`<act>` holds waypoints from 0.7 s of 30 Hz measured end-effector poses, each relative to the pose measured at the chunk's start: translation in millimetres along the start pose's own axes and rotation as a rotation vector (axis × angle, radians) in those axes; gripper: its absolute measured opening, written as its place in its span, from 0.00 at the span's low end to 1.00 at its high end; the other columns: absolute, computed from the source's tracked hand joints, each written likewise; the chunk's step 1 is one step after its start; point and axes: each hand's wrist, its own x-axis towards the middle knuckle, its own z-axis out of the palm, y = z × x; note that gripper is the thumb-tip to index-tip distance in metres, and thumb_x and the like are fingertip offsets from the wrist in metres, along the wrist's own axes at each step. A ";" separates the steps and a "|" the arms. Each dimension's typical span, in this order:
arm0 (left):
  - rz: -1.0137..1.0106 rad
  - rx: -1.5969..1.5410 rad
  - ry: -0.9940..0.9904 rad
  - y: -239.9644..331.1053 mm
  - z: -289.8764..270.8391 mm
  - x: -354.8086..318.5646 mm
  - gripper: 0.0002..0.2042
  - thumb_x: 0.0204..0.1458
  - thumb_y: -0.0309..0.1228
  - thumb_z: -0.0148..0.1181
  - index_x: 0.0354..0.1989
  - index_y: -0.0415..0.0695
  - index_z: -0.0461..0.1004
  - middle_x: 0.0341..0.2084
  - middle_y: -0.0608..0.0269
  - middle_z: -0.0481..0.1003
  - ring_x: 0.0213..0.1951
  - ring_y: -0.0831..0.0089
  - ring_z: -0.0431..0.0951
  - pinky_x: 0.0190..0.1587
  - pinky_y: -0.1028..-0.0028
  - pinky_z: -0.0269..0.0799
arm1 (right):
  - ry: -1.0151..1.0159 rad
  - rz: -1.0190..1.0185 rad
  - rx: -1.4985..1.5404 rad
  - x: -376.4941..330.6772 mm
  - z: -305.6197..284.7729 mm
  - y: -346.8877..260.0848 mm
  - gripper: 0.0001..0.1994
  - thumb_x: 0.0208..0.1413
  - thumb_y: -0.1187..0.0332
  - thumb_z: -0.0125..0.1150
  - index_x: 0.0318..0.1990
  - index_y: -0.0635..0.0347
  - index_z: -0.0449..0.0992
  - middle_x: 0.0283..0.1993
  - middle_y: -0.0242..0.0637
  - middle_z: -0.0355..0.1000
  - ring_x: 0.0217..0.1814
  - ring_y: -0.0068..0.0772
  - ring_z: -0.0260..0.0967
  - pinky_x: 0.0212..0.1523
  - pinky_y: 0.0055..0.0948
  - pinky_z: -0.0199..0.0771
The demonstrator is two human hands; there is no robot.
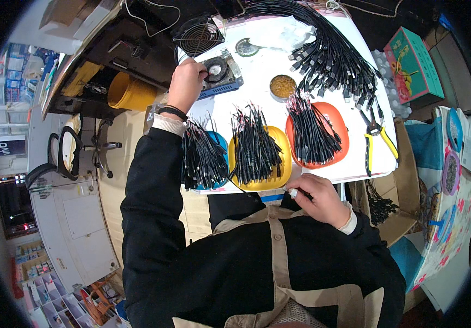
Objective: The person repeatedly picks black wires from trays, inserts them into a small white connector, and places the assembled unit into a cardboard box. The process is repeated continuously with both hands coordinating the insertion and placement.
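- By judgement, single cables are being dealt with one at a time: one hand is kept at the box with a round fan (227, 83), the other is held low at the counter's near edge.
- The left hand (188, 79) is placed over the box's left side, fingers curled in; whether anything is gripped cannot be told.
- The right hand (320, 201) is narrowed to a pinch at a thin black cable (241, 189), which is stretched along the front of the yellow bowl (286, 158); a small white bit (293, 192) is seen at the fingertips, its nature unclear.
- Short cables are heaped over the blue bowl (223, 143), the yellow bowl and the orange bowl (343, 131), lined up along the near side.
- For the next move, a light pull and a clear lift over the bowl rims seem called for, lest loose ends be snagged.
- Open room is offered on the white counter (254, 82) between the box and the round tin (271, 89).
- The right side is hemmed in by the pliers (376, 131), laid near the edge, and the far right corner by the long cable bundle (336, 54).
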 end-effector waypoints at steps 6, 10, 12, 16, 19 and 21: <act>-0.003 0.091 -0.054 -3.0 7.9 12.0 0.06 0.41 0.20 0.61 0.30 0.36 0.79 0.28 0.49 0.74 0.33 0.52 0.76 0.39 0.62 0.72 | -0.015 -0.006 0.060 2.1 0.6 3.8 0.10 0.48 0.79 0.57 0.40 0.62 0.73 0.35 0.43 0.74 0.36 0.46 0.73 0.37 0.36 0.73; -0.006 0.139 -0.099 -3.3 10.8 17.2 0.06 0.41 0.20 0.61 0.30 0.36 0.79 0.29 0.47 0.75 0.33 0.51 0.76 0.40 0.62 0.73 | 0.005 -0.034 0.057 1.9 1.3 4.9 0.10 0.48 0.79 0.57 0.40 0.62 0.73 0.35 0.43 0.74 0.36 0.47 0.73 0.37 0.37 0.72; -0.019 0.140 -0.101 -1.5 10.6 18.2 0.06 0.41 0.20 0.62 0.30 0.36 0.79 0.29 0.47 0.75 0.33 0.51 0.77 0.39 0.62 0.73 | 0.003 -0.027 0.062 0.6 1.4 4.3 0.10 0.48 0.79 0.57 0.41 0.62 0.73 0.35 0.43 0.74 0.36 0.47 0.73 0.37 0.37 0.72; -0.050 0.079 -0.083 9.2 -1.5 14.3 0.07 0.41 0.21 0.63 0.30 0.36 0.79 0.28 0.46 0.76 0.31 0.50 0.78 0.36 0.62 0.73 | 0.023 -0.033 0.024 -4.1 0.5 -1.5 0.10 0.49 0.79 0.56 0.41 0.62 0.73 0.34 0.43 0.73 0.35 0.47 0.72 0.37 0.38 0.72; -0.082 -0.142 0.045 30.9 -25.1 -9.0 0.07 0.43 0.25 0.65 0.31 0.36 0.79 0.24 0.49 0.76 0.28 0.59 0.78 0.32 0.69 0.72 | 0.031 -0.026 0.023 -7.7 0.2 -10.6 0.11 0.50 0.79 0.55 0.42 0.62 0.73 0.34 0.44 0.72 0.35 0.47 0.71 0.37 0.37 0.71; -0.102 -0.252 0.088 54.4 -45.6 -34.9 0.07 0.46 0.25 0.65 0.31 0.35 0.78 0.22 0.56 0.76 0.24 0.70 0.76 0.28 0.75 0.69 | 0.018 0.002 0.044 -9.6 0.0 -18.0 0.11 0.50 0.78 0.55 0.43 0.63 0.73 0.34 0.44 0.72 0.35 0.46 0.71 0.38 0.36 0.71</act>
